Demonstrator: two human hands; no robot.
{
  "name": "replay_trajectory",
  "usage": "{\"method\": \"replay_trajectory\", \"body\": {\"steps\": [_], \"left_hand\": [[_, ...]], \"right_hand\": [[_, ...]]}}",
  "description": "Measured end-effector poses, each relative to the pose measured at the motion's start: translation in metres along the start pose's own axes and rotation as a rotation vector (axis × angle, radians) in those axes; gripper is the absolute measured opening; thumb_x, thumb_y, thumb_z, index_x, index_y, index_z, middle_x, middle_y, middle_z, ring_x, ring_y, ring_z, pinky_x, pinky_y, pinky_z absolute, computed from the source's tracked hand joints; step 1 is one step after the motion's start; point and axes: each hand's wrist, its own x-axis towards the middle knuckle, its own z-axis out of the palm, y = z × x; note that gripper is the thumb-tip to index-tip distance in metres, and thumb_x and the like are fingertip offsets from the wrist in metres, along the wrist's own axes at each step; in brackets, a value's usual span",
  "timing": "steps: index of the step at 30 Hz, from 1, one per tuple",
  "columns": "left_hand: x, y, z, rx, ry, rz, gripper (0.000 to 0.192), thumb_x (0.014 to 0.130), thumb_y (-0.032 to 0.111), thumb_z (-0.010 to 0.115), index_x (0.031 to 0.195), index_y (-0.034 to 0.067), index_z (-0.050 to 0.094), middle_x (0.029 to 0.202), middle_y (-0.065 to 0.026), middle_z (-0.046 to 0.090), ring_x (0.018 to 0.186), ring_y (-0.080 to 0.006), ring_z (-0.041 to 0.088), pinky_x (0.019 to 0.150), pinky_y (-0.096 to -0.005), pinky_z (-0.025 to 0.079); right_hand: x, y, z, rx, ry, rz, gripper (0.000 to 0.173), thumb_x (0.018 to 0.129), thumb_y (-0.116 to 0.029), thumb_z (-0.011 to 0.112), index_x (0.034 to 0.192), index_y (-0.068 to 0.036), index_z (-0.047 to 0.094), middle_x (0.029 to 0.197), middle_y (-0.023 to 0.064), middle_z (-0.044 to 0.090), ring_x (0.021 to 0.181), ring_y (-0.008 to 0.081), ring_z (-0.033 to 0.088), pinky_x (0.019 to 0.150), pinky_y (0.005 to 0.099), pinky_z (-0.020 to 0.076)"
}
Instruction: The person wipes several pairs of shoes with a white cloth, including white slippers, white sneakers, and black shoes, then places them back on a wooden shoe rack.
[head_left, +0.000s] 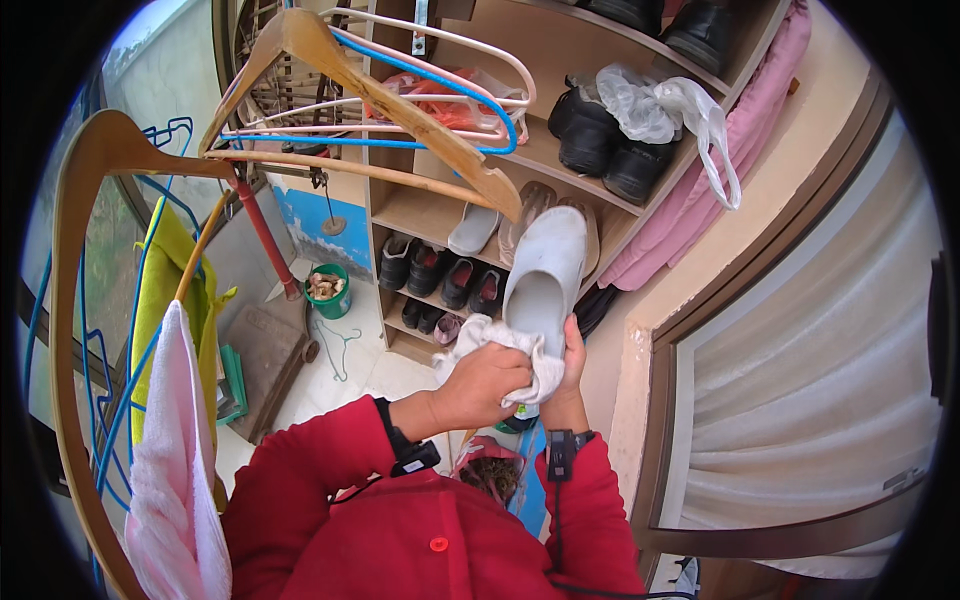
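Observation:
My right hand (568, 367) grips a pale grey clog (551, 244) near its heel, holding it up with the toe pointing away from me. A crumpled white cloth (546, 367) is bunched in my left hand (484, 384), pressed against the clog's heel end. Part of the cloth hangs off to the left of my knuckles. Another pale grey shoe (475, 227), likely the clog's mate, lies on a shelf of the wooden shoe rack (405, 206) behind. The palm side of my left hand is hidden.
Wooden hangers (367, 82) and blue and pink hangers (517, 124) hang close in front at upper left. Black shoes (592, 135) with a plastic bag (645, 105) fill an upper shelf. A green bucket (337, 304) stands on the floor. A curtained door frame (664, 360) borders the right.

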Motion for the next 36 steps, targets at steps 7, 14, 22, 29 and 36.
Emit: {"method": "replay_trajectory", "body": {"steps": [7, 14, 22, 29, 36], "left_hand": [[0.005, -0.016, 0.005, 0.047, 0.112, -0.051, 0.034, 0.062, 0.01, 0.073, 0.093, 0.009, 0.058, 0.091, -0.0091, 0.057, 0.092, -0.0338, 0.055, 0.078, -0.0424, 0.047], [-0.058, -0.065, -0.006, 0.247, -0.549, -0.564, 0.044, 0.072, 0.027, 0.071, 0.112, 0.012, 0.061, 0.098, -0.0136, 0.067, 0.098, -0.035, 0.063, 0.08, -0.0435, 0.051], [-0.089, -0.081, 0.002, -0.806, -0.519, -0.684, 0.071, 0.09, 0.055, 0.058, 0.137, 0.003, 0.047, 0.136, -0.0145, 0.052, 0.126, -0.0256, 0.049, 0.108, -0.0342, 0.036], [-0.096, -0.067, 0.005, -1.594, -0.127, -1.171, 0.051, 0.1, 0.035, 0.052, 0.141, 0.005, 0.041, 0.123, -0.0108, 0.061, 0.105, -0.0196, 0.063, 0.091, -0.0353, 0.053], [-0.098, -0.081, -0.014, -1.618, -0.115, -1.177, 0.056, 0.098, 0.026, 0.056, 0.145, 0.005, 0.033, 0.117, -0.0178, 0.062, 0.099, -0.0278, 0.067, 0.089, -0.0416, 0.054]], "right_hand": [[0.005, 0.017, -0.023, 0.045, 0.086, 0.114, 0.057, 0.098, -0.043, 0.046, 0.13, 0.003, 0.052, 0.124, 0.0181, 0.062, 0.113, 0.0319, 0.061, 0.102, 0.044, 0.0454], [-0.013, 0.002, -0.03, -0.081, 0.164, -0.026, 0.058, 0.097, -0.052, 0.046, 0.125, -0.002, 0.056, 0.106, 0.0178, 0.068, 0.086, 0.0351, 0.067, 0.077, 0.0464, 0.0564], [0.003, 0.027, -0.044, -0.085, 0.158, 0.123, 0.062, 0.095, -0.054, 0.046, 0.124, 0.0, 0.057, 0.103, 0.0203, 0.069, 0.086, 0.0346, 0.069, 0.074, 0.0444, 0.0583], [0.033, 0.078, -0.044, -0.063, 0.237, 0.23, 0.052, 0.098, -0.05, 0.048, 0.118, -0.004, 0.06, 0.104, 0.0124, 0.068, 0.09, 0.0238, 0.067, 0.081, 0.0359, 0.0554], [0.06, 0.097, -0.035, -0.106, 0.152, 0.241, 0.045, 0.096, -0.041, 0.054, 0.126, -0.008, 0.054, 0.107, 0.0124, 0.066, 0.088, 0.0253, 0.066, 0.077, 0.0364, 0.0553]]}}
